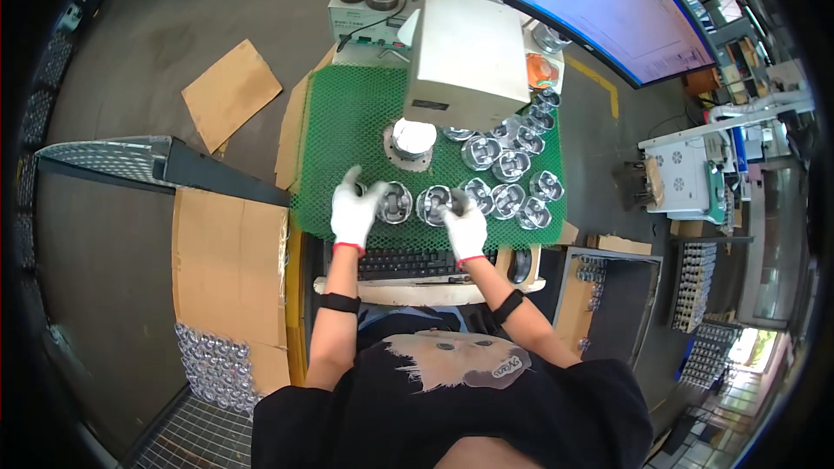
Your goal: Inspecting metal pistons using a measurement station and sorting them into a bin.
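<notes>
Bright metal engine pistons stand on a green mesh mat (347, 104). My left hand (352, 219), in a white glove with a red cuff, is at the left end of the front row. Its thumb and fingers curve round a mostly hidden piston, beside another piston (395, 204). My right hand (467, 227), gloved alike, has its fingers apart at the right edge of a piston (432, 207). Its fingertips are smeared. Behind the row, a piston with a pale, flat top (413, 137) sits on a round metal base (408, 159).
A white box-shaped machine housing (469, 56) rises behind the mat. More pistons (511, 165) crowd the right side. A keyboard (404, 264) and a mouse (520, 267) lie along the near edge. A monitor (612, 9) hangs at upper right; cardboard (230, 260) stands left.
</notes>
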Tool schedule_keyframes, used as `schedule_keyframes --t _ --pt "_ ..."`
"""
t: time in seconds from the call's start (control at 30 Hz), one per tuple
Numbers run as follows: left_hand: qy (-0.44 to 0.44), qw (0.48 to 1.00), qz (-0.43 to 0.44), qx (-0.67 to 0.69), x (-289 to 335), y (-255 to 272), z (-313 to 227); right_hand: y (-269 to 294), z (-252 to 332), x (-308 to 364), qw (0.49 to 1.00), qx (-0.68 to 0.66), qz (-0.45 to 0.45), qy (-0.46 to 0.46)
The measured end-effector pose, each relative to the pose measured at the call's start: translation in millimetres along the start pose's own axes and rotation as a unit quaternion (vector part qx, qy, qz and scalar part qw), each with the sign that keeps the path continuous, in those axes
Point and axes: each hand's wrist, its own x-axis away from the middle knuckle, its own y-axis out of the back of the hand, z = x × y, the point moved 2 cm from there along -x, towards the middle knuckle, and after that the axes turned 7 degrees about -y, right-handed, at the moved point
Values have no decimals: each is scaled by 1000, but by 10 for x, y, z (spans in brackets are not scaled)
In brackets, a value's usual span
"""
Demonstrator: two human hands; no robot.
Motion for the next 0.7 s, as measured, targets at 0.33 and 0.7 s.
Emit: schedule_keyframes --t 0.33,0.7 --pt "303 639 47 705 441 1699 -925 213 200 684 977 -130 167 -31" --pt "227 723 118 641 750 1770 -1056 -328 1584 1410 754 -440 480 -83"
